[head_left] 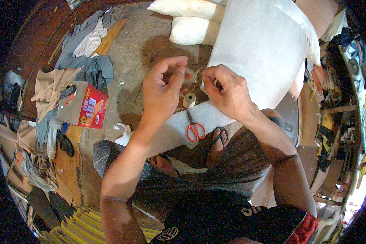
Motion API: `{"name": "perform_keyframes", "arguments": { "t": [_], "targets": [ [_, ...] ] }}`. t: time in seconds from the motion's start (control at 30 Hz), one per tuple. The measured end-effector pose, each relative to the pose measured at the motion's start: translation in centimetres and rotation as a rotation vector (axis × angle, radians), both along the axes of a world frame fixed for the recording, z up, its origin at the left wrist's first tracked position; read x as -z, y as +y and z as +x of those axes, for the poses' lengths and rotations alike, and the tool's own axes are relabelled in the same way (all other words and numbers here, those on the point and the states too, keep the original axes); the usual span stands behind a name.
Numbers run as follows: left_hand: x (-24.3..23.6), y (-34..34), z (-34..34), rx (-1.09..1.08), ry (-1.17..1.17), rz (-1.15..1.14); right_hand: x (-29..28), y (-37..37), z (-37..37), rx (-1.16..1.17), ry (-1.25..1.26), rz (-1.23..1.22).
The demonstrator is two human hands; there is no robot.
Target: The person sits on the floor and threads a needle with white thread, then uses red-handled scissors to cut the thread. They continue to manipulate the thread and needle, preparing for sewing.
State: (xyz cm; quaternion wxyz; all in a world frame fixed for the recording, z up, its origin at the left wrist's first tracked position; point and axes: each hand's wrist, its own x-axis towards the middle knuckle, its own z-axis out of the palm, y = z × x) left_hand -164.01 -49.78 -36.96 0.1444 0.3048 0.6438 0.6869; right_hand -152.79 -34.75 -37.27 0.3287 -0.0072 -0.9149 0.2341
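Observation:
My right hand [227, 90] has its thumb and fingers pinched on a thin thread [198, 79], which loops in the gap between my two hands. To its left, my left hand [162, 87] is raised with curved fingers, thumb and index tips a little apart; whether the thread touches it I cannot make out. Below the hands a cream spool of thread [189, 100] stands upright. Scissors with red handles [196, 131] lie on a strip of white fabric [166, 137] in front of my feet. A large white fabric-covered piece [258, 49] reaches from my right hand to the far side.
Stuffed white cushions [195, 30] lie at the far side. On the left are a red package [94, 106], a grey clipboard-like sheet [72, 107], beige cloth [53, 87] and grey cloth [95, 71]. Crowded shelving [341, 107] stands along the right; yellow slats [85, 225] are at lower left.

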Motion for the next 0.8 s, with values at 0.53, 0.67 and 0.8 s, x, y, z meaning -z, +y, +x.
{"name": "perform_keyframes", "arguments": {
  "t": [0.53, 0.67, 0.8],
  "targets": [
    [0.4, -0.2, 0.4, 0.179, -0.338, -0.061, -0.3, -0.4, 0.1, -0.001, -0.053, 0.032],
    [0.1, 0.0, 0.5, 0.167, -0.322, -0.082, -0.1, -0.2, 0.1, 0.009, -0.049, 0.042],
    [0.0, 0.0, 0.7, 0.147, -0.306, -0.083, -0.4, -0.5, 0.2, 0.015, -0.072, 0.051]
  ]
}}
